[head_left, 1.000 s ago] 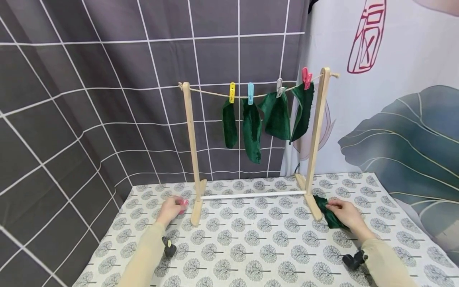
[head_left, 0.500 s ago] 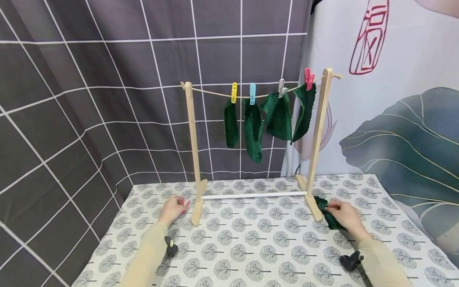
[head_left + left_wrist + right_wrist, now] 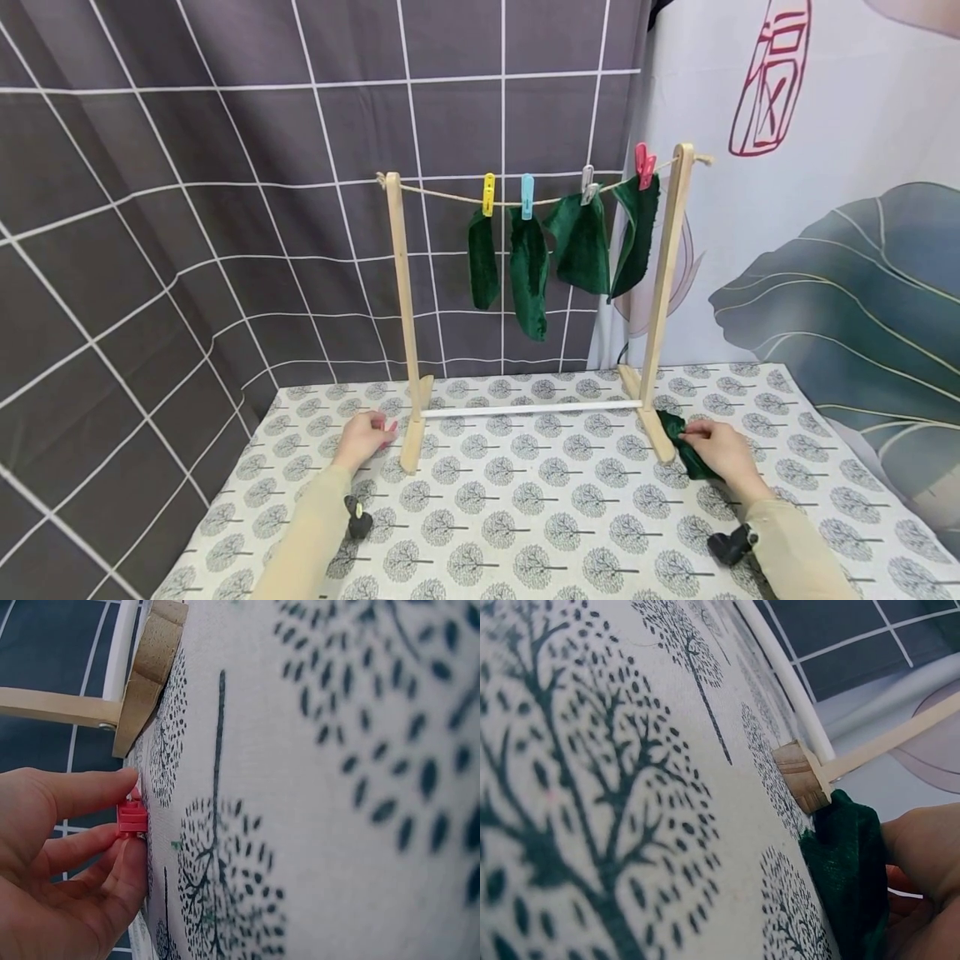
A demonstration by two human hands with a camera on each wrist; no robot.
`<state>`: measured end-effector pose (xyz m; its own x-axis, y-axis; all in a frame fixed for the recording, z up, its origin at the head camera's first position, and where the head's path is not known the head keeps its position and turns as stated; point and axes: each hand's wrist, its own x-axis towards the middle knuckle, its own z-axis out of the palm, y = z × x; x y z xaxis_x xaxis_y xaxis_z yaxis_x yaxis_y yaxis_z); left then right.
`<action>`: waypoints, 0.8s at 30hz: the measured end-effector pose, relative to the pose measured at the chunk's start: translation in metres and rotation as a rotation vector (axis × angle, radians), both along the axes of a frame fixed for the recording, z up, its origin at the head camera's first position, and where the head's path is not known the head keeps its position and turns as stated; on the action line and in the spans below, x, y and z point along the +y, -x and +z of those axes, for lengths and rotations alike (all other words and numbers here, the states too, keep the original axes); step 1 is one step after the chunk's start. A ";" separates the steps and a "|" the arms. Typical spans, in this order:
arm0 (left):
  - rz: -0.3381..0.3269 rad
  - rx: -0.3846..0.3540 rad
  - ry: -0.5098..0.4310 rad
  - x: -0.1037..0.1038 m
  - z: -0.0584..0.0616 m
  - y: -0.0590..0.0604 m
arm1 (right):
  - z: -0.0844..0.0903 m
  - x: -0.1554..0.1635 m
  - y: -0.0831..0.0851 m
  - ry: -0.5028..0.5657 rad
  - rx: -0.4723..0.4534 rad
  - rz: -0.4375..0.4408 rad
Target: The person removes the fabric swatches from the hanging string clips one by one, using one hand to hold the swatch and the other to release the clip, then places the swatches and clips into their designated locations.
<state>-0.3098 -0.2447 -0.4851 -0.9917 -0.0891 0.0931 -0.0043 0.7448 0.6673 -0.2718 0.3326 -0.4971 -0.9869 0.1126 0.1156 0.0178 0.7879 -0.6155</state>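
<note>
My left hand (image 3: 365, 437) lies on the table left of the wooden rack's left foot (image 3: 412, 442) and pinches a pink clothespin (image 3: 388, 428) (image 3: 132, 817) between thumb and fingers. My right hand (image 3: 716, 450) rests on a dark green cloth (image 3: 684, 445) (image 3: 849, 870) lying by the rack's right foot (image 3: 656, 429) (image 3: 802, 778), fingers curled on it. Several green cloths (image 3: 529, 271) hang from the rope (image 3: 442, 197) on coloured pegs.
The wooden rack (image 3: 397, 275) stands at the back of the tree-patterned table (image 3: 525, 517), with a white bar (image 3: 528, 407) across its base. A grey grid curtain (image 3: 187, 167) hangs behind and to the left, a printed white curtain (image 3: 825, 208) to the right.
</note>
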 end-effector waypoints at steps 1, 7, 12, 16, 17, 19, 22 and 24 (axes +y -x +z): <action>0.002 -0.002 -0.002 0.000 0.000 0.000 | 0.000 0.000 0.000 0.001 -0.001 -0.001; -0.005 0.002 -0.007 -0.002 0.001 0.000 | 0.001 0.001 0.000 0.013 -0.009 0.006; -0.008 -0.006 -0.017 -0.002 0.002 -0.001 | 0.003 0.003 -0.001 0.018 -0.026 0.020; -0.004 -0.011 -0.024 -0.003 0.001 -0.001 | 0.005 0.003 -0.002 0.017 -0.032 0.031; -0.005 -0.012 -0.027 -0.004 0.001 -0.001 | 0.006 0.004 -0.002 0.019 -0.034 0.030; -0.005 -0.018 -0.037 -0.004 0.001 -0.001 | 0.007 0.004 -0.002 0.017 -0.038 0.032; -0.004 -0.026 -0.034 -0.005 0.003 -0.002 | 0.010 0.005 -0.003 0.027 -0.047 0.030; -0.001 -0.034 -0.029 -0.005 0.004 -0.003 | 0.012 0.005 -0.002 0.030 -0.047 0.029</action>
<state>-0.3073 -0.2494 -0.4807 -0.9943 -0.0900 0.0568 -0.0264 0.7254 0.6878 -0.2696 0.3380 -0.4849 -0.9941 0.0862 0.0664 0.0241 0.7696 -0.6381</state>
